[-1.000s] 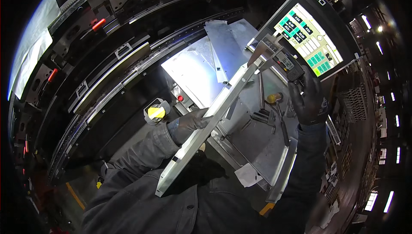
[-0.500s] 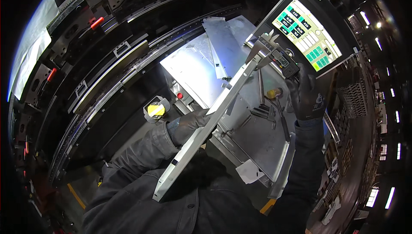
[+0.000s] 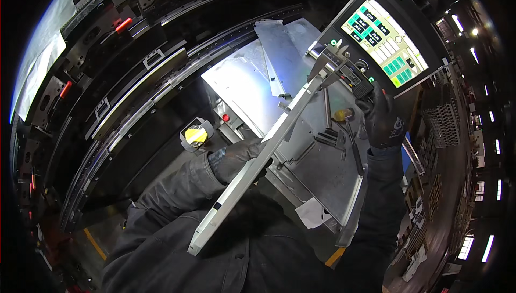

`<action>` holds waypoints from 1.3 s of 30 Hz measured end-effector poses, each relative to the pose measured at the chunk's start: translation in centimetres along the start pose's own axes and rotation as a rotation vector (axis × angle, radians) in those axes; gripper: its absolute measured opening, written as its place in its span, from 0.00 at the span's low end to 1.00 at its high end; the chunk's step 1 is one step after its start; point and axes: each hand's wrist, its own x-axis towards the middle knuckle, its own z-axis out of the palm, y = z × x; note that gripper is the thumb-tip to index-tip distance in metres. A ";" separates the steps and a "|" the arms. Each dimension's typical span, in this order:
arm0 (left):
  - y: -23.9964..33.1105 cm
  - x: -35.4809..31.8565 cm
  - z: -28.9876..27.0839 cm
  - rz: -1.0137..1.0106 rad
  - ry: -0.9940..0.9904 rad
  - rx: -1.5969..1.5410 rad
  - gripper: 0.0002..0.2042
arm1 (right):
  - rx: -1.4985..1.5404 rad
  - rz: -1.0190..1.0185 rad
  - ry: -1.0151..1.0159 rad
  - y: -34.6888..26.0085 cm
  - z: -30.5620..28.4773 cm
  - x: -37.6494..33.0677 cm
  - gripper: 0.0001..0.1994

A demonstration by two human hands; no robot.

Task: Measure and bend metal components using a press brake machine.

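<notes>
Flat metal sheets [image 3: 252, 86] lie on the grey table [image 3: 322, 177] under a control screen [image 3: 384, 30], with a hammer [image 3: 349, 132] just beside the right wrist and a yellow tape roll [image 3: 196, 134] off to the left. The left hand [image 3: 236, 158], gloved, has its grip closed around the middle of a long metal strip [image 3: 258, 156] slanting above the table. The right hand [image 3: 381, 121] grips a digital caliper [image 3: 344, 70] at the strip's upper end. Compared with a second ago, the strip's top end sits a little higher, nearer the screen.
</notes>
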 end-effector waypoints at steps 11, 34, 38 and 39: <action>0.7 -0.4 -0.1 -0.032 -0.005 0.150 0.09 | 0.181 0.034 0.032 0.3 1.0 -0.1 0.23; 1.5 -1.0 2.1 -0.077 0.136 0.145 0.13 | 0.234 0.010 0.051 0.2 0.8 0.0 0.22; 0.8 -0.2 0.8 0.178 0.007 0.421 0.13 | 0.117 0.008 0.053 -0.4 0.5 0.5 0.21; 0.4 0.2 -0.1 0.293 -0.068 0.506 0.15 | 0.060 0.019 0.038 -0.7 0.5 0.7 0.21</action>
